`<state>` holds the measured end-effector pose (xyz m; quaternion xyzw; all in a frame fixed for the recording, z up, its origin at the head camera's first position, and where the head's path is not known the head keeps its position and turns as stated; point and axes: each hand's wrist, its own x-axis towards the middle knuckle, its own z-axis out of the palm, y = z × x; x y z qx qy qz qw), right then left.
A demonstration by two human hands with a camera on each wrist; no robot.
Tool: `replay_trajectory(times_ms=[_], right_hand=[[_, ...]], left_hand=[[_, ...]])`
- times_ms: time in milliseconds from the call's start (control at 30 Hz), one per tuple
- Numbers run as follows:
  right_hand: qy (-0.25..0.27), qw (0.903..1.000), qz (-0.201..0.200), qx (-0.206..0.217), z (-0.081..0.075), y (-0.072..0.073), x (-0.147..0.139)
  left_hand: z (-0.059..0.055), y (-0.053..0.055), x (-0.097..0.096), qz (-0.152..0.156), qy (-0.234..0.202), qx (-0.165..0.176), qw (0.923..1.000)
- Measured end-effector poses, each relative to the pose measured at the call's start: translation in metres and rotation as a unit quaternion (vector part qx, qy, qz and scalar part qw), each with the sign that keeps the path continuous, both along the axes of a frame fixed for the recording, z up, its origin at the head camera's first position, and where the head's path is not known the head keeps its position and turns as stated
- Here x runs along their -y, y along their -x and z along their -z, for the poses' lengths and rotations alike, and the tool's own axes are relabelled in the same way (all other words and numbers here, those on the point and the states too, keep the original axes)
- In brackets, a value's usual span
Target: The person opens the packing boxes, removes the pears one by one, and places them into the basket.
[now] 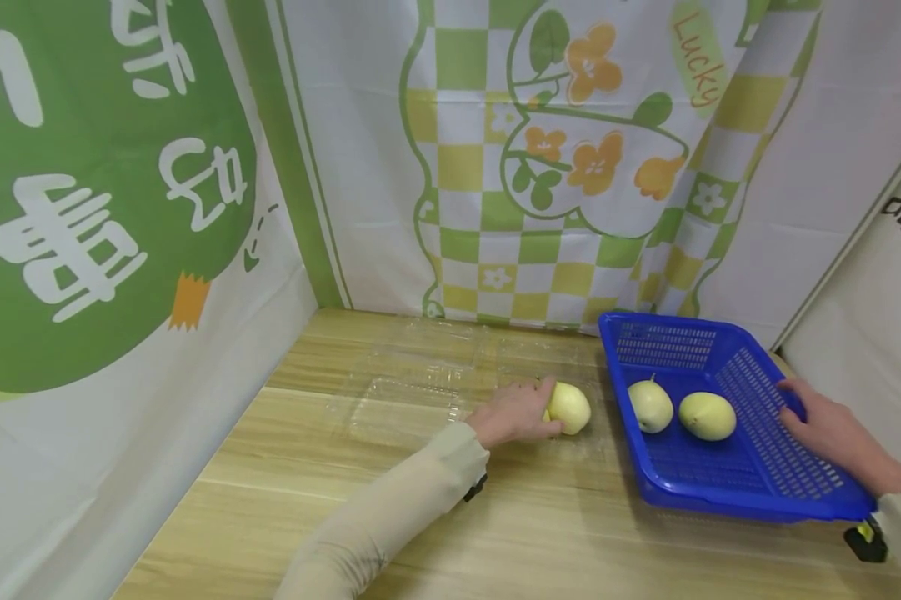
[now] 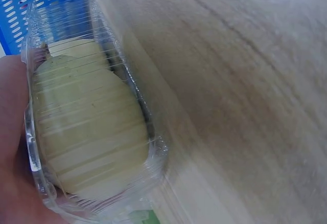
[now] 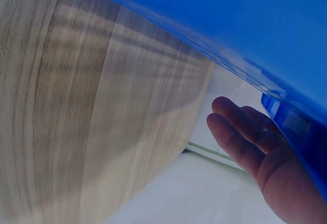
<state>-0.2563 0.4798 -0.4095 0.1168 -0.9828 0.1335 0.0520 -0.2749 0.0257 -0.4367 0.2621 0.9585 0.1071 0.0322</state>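
A pale yellow pear (image 1: 570, 408) sits in my left hand (image 1: 516, 413), whose fingers and thumb curl around it at a clear plastic container (image 1: 596, 437) on the table. Through that container's ribbed wall, the left wrist view shows pale pears (image 2: 92, 127), one partly behind another. My right hand (image 1: 833, 433) grips the right rim of a blue plastic basket (image 1: 720, 497), which is tilted. From below, the right wrist view shows its fingers (image 3: 240, 137) extended under the basket's edge. Two more pears, one upright with a stem (image 1: 651, 407) and one on its side (image 1: 708, 417), lie in the basket.
Another clear plastic container (image 1: 401, 408) lies open on the wooden table (image 1: 270, 500), left of my left hand. Printed cloth (image 1: 480, 167) hangs along the table's back edge, and more cloth (image 1: 82, 467) hangs on the left.
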Motion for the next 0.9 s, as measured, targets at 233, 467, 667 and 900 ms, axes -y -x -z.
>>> replay_trajectory(times_ms=[233, 467, 667, 900], right_hand=[[-0.001, 0.9999, -0.004, -0.013, 0.0015, -0.0005, 0.0016], [0.000, 0.9998, -0.006, -0.018, 0.0012, -0.0007, 0.0036], [0.000, 0.9999, -0.002, -0.012, -0.0007, -0.0017, 0.0040], [-0.005, 0.9999, 0.004, -0.010, -0.0004, -0.0019, 0.0032]], left_hand=[[0.0019, 0.0003, 0.0013, -0.005, -0.020, -0.005, 0.9998], [0.0044, 0.0020, 0.0024, -0.003, -0.035, -0.022, 0.9991], [0.0023, 0.0022, 0.0016, -0.009, -0.037, -0.045, 0.9982], [-0.0039, 0.0026, 0.0024, -0.009, -0.042, -0.064, 0.9970]])
